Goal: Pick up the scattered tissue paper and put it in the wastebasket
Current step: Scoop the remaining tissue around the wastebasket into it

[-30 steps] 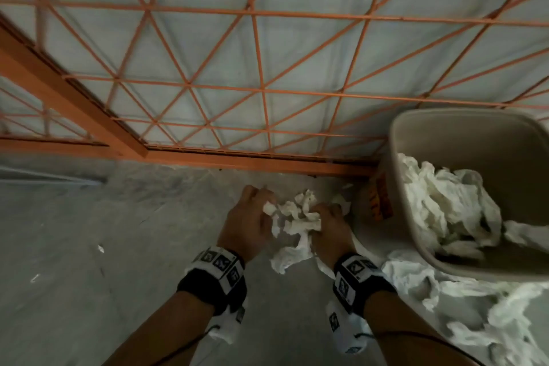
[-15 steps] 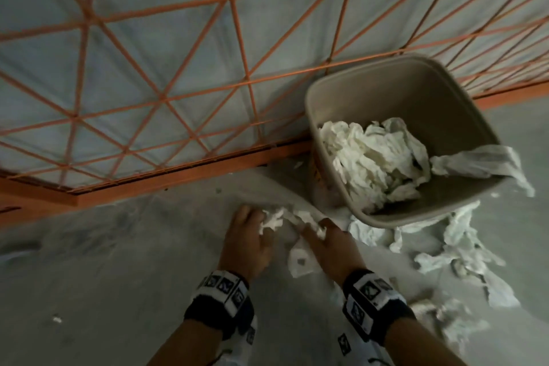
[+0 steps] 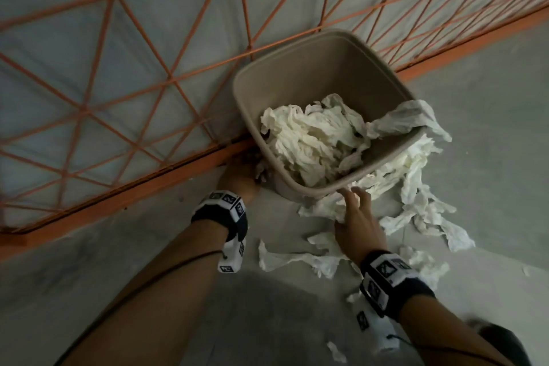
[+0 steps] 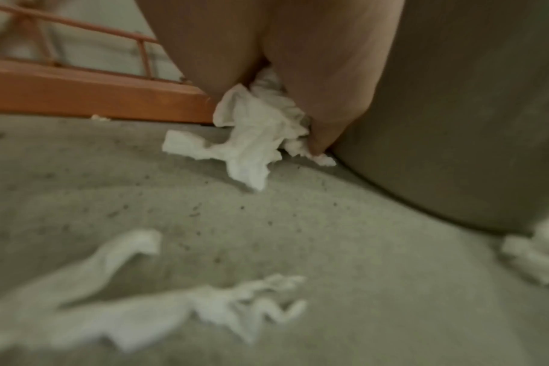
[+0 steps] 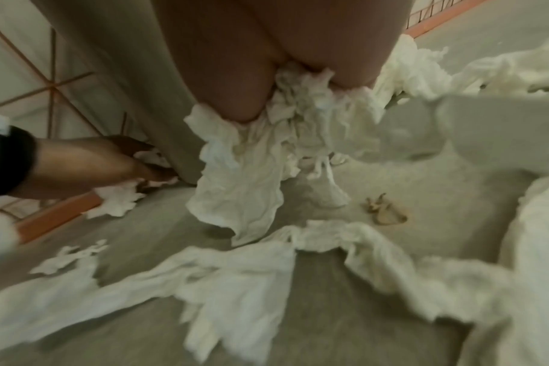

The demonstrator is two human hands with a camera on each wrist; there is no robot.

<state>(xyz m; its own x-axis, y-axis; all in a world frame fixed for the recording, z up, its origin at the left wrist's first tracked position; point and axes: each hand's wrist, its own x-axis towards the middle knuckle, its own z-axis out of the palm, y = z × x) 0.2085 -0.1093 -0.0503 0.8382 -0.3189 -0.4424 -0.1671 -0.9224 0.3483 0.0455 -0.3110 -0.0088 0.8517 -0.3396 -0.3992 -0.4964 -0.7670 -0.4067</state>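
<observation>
Head view: both hands hold tissue, left hand [image 3: 239,180] fingers [image 4: 323,104] pinching a wad [image 4: 254,128] beside the wastebasket [image 3: 297,68], right hand [image 3: 358,221] clutching a clump [image 5: 267,153] below its rim; recommend lifting both clear above the rim before releasing, trailing ends gathered.

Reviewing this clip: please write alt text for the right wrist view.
The right hand grips a bunch of crumpled white tissue paper beside the beige plastic wastebasket. More torn tissue strips litter the grey concrete floor, and the left hand holds tissue by the orange metal fence.
</observation>
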